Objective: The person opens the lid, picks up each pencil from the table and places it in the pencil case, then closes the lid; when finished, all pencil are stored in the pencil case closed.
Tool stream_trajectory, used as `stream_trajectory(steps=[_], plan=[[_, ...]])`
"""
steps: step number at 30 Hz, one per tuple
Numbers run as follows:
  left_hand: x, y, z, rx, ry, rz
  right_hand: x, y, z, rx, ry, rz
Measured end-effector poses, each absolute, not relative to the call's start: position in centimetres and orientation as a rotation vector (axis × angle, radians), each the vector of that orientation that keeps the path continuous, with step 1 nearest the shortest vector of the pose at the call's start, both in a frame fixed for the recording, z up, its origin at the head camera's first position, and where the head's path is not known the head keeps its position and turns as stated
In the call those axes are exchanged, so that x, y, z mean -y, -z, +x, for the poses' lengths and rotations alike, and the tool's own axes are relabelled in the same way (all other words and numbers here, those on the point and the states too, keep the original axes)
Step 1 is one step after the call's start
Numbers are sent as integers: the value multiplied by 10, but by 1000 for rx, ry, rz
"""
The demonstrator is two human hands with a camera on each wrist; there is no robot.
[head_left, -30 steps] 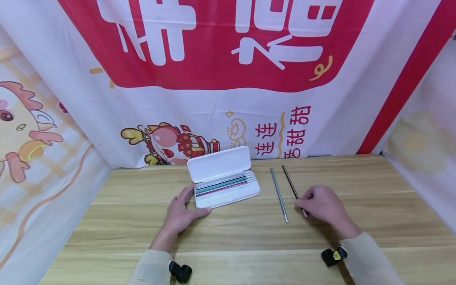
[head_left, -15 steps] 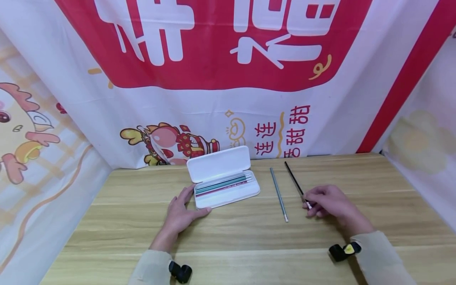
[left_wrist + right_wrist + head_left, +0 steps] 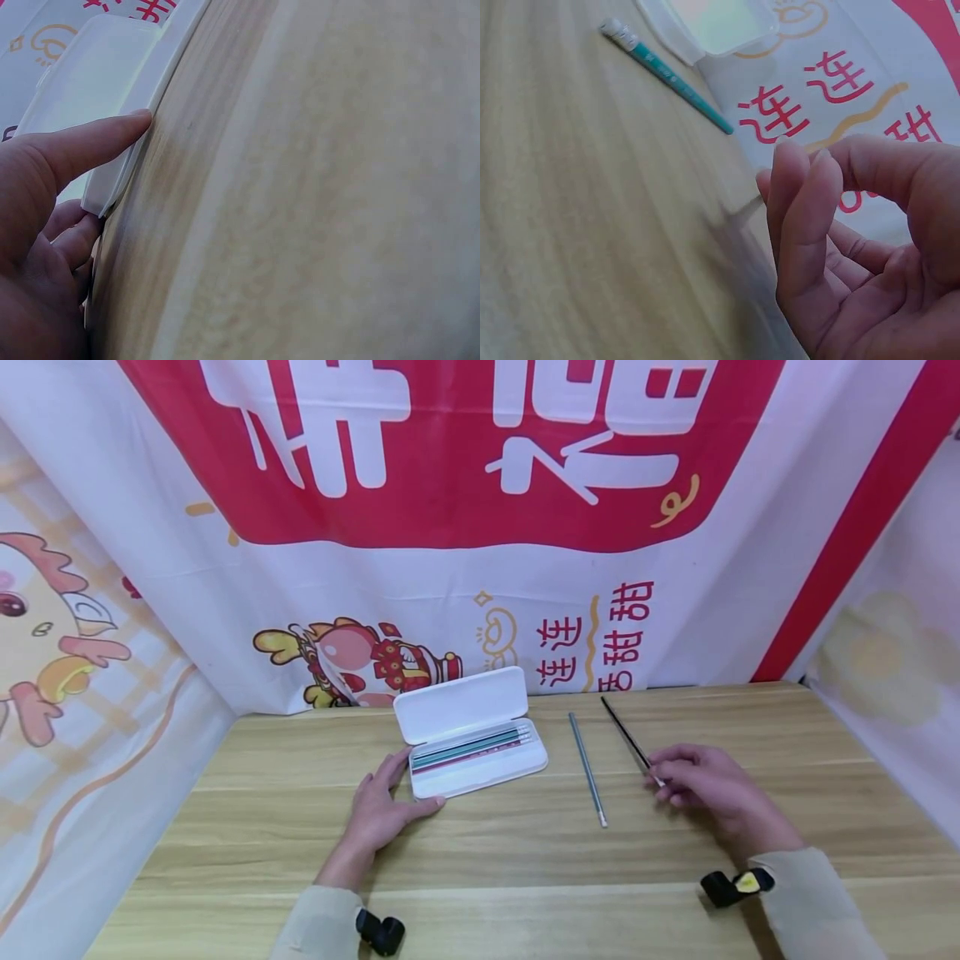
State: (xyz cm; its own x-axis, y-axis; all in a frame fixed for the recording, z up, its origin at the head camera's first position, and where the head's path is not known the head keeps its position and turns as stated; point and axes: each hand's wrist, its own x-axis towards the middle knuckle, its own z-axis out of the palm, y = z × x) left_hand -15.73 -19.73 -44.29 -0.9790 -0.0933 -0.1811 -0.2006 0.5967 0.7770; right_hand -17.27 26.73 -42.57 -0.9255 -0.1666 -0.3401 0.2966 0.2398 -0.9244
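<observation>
A white pencil case (image 3: 487, 775) stands with its lid (image 3: 461, 703) up and several pencils (image 3: 468, 747) inside. My left hand (image 3: 381, 814) holds its left end, thumb on the front rim and fingers round the side, as the left wrist view also shows. My right hand (image 3: 705, 783) pinches a dark pencil (image 3: 626, 732) near its white-tipped end, the other end pointing away toward the cloth. In the right wrist view the fingers hide most of that pencil. Between case and right hand lies a green pencil (image 3: 587, 768) with a white eraser.
The wood-grain table (image 3: 480, 868) ends at a hanging printed cloth (image 3: 480, 572) close behind the case. Similar cloth (image 3: 142, 760) borders the left side and more hangs at the right. Small black cameras sit on both wrists.
My right hand has shifted right and slightly back with the dark pencil, whose far end has moved the same way. The left hand, the case and the green pencil have stayed put.
</observation>
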Motion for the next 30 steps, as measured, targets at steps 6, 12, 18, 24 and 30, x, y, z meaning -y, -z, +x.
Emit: stream_trajectory(steps=[6, 12, 18, 24, 30], plan=[[197, 443, -156, -2691, -1335, -259, -270, 414, -171, -2160, 1764, 54], [198, 442, -155, -2690, -1335, -254, -270, 403, -169, -2191, 1791, -37], [198, 443, -155, -2690, -1336, -254, -269, 397, -167, -2201, 1793, -59], [198, 444, -156, -2705, -1317, -243, -261, 397, -169, -2229, 1743, -43], [198, 443, -156, -2710, -1326, -254, -243, 392, -180, -2324, 1627, -65]])
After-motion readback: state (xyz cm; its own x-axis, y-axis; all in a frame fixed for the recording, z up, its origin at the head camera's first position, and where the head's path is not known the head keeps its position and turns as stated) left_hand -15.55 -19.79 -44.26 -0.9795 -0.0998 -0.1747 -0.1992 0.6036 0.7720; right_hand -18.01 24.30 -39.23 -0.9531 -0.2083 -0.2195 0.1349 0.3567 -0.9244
